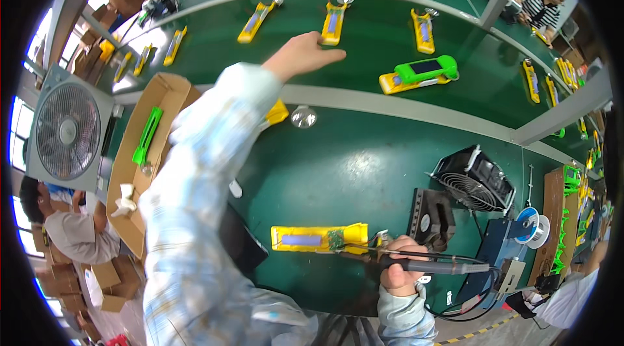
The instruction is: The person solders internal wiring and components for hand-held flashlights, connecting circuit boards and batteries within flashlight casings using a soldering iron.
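Observation:
My left hand (302, 54) reaches across to the far green strip, its fingers partly stretched out, just below a yellow housing half (333, 24) with a purple cell. Nothing shows in its grasp. My right hand (403, 265) is closed round the dark handle of a soldering iron (448, 267). The iron points left over an open yellow housing (357, 232) lying on the bench. That housing holds a purple cylindrical cell (301, 240) and a small green circuit board (335, 239). A round silver reflector (303, 117) lies beside another yellow piece (277, 112), partly behind my left sleeve.
At right stand a black fan (474, 180), a dark metal holder (431, 219), a blue box (484, 261) and a solder spool (534, 229). A cardboard tray (133, 180) and grey fan (68, 125) are left. A green solar-panel piece (426, 69) lies farther off. Other people sit nearby.

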Demonstrator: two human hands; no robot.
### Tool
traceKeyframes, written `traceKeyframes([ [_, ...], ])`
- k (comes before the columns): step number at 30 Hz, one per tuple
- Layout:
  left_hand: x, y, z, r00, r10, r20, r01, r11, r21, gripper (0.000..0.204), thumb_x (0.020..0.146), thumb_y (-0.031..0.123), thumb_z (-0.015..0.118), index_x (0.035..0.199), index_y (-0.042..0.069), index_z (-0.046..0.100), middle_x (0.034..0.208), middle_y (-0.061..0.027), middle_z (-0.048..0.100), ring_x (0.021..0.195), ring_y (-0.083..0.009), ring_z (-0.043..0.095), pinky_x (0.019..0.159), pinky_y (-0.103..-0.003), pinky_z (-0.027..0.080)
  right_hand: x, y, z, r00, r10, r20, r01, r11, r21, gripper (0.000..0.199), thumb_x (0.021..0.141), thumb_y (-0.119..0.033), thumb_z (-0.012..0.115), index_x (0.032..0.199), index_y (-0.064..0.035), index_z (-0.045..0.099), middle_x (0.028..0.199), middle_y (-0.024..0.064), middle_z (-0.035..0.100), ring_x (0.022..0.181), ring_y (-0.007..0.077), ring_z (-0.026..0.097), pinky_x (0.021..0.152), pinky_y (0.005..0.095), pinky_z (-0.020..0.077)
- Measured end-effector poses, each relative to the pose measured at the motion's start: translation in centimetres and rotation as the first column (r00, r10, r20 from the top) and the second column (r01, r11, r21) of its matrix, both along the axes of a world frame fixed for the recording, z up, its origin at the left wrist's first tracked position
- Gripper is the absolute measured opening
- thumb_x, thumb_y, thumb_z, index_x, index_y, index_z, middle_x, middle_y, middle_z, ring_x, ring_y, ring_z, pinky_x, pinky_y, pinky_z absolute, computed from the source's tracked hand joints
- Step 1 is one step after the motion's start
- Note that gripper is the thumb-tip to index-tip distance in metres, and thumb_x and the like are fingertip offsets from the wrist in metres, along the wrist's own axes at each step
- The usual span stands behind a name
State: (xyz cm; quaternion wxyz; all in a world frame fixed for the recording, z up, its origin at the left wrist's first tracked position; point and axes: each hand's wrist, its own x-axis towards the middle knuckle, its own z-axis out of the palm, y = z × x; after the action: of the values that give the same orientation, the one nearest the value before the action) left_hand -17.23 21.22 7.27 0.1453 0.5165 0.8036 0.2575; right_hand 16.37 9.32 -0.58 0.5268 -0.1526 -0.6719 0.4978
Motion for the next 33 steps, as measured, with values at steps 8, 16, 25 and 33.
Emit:
traceKeyframes([
  [8,-2.1,11.5,-8.1,0.833,0.403,-0.38,-0.434,0.901,0.003,0.055,0.054,0.049,0.067,0.088,0.007,0.059,0.092,-0.0131,0.058,0.083,-0.0239,0.057,0.072,-0.036,0.043,0.0,0.3,-1.1,0.978,-0.092,-0.185,0.069,0.989,-0.127,0.016,0.067,-0.011,0.062,0.075,-0.0022,0.052,0.062,0.0091,0.052,0.056,0.0216,0.053,0.055,0.0292,0.0425],
  [16,1.8,3.5,-1.2,0.931,0.113,-0.347,-0.047,0.98,0.193,0.049,0.057,0.043,0.064,0.083,0.001,0.062,0.074,-0.013,0.059,0.069,-0.0269,0.058,0.062,-0.034,0.046,0.2,0.5,-1.0,0.986,-0.086,-0.143,0.074,0.993,-0.089,0.018,0.068,-0.015,0.062,0.075,-0.0015,0.053,0.062,0.0103,0.053,0.056,0.0221,0.053,0.053,0.0303,0.0417],
  [25,11.4,-11.1,-2.2,0.884,-0.412,-0.222,0.43,0.902,0.035,0.051,0.059,0.042,0.065,0.09,0.001,0.059,0.073,-0.013,0.055,0.069,-0.0266,0.054,0.065,-0.035,0.042,-0.6,-0.3,-1.0,0.972,-0.017,-0.235,0.011,1.0,-0.028,0.017,0.068,-0.013,0.06,0.077,-0.0013,0.051,0.068,0.0096,0.051,0.056,0.0206,0.051,0.052,0.0305,0.0413],
  [33,1.8,-8.9,3.9,0.916,-0.336,-0.221,0.249,0.906,-0.343,0.063,0.053,0.038,0.071,0.104,0.004,0.054,0.099,-0.013,0.054,0.094,-0.0257,0.051,0.081,-0.033,0.041,0.3,-0.4,-1.9,0.987,-0.068,-0.148,0.066,0.998,-0.02,0.023,0.07,-0.019,0.061,0.077,-0.0004,0.05,0.07,0.01,0.052,0.055,0.0205,0.051,0.053,0.0317,0.0436],
])
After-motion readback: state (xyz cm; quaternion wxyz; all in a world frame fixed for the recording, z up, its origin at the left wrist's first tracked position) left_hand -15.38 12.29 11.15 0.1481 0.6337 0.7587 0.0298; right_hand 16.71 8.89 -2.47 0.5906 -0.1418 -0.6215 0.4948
